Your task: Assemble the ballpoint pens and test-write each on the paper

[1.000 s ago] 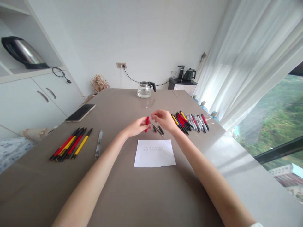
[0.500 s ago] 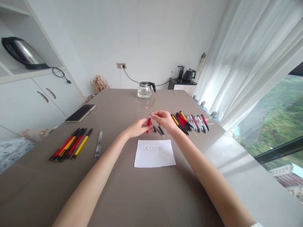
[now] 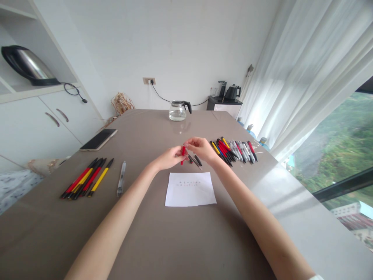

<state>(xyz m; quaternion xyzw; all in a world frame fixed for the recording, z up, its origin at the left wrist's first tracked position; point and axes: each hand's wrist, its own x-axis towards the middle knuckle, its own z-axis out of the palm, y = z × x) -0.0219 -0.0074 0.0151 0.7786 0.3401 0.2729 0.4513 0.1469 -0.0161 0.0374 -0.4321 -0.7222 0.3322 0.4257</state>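
Holding red barrel (image 3: 183, 154) near-upright in left hand (image 3: 170, 158) beyond paper (image 3: 190, 196), likely for steadiness, with right hand (image 3: 200, 147) at its top in unclear grip, and loose pen parts (image 3: 198, 160) beyond paper within easy reach.

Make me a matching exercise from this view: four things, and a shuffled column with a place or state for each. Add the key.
Things
1. red tube
2. paper
3. phone
4. glass pot

Places or states
A. near the left edge of the table
B. part full of clear liquid
C. held in the left hand
D. bears small writing

Pairs: 1-C, 2-D, 3-A, 4-B
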